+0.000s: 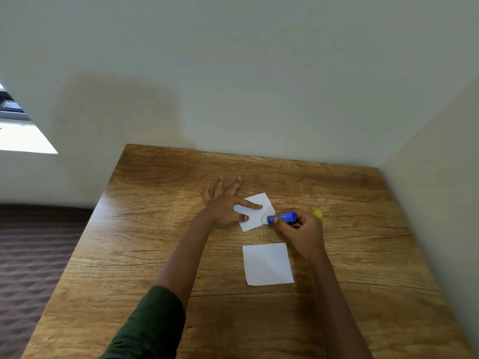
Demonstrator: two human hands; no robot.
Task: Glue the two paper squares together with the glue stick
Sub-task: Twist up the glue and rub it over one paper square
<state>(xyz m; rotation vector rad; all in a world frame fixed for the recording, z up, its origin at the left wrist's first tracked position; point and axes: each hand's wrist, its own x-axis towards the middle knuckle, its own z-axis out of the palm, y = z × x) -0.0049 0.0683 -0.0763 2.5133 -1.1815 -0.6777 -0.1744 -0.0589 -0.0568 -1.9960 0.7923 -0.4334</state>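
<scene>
Wood-grain brown surface (pixel 155 255) against a pale wall, and both hands are at work. The left-hand grip (pixel 224 207) lies wide open, fingers spread, with forefinger and thumb pressing on the far white paper square (pixel 255 216). The right-hand grip (pixel 304 230) is curled tight round the blue glue stick (pixel 283 218). The barrel lies almost level, and its white tip touches that square's right edge. A second white paper square (pixel 268 264) lies flat nearer the person, apart from both hands. A small yellow cap (pixel 317 213) sits just behind the right knuckles. A dark green sleeve (pixel 150 322) covers the left arm.
</scene>
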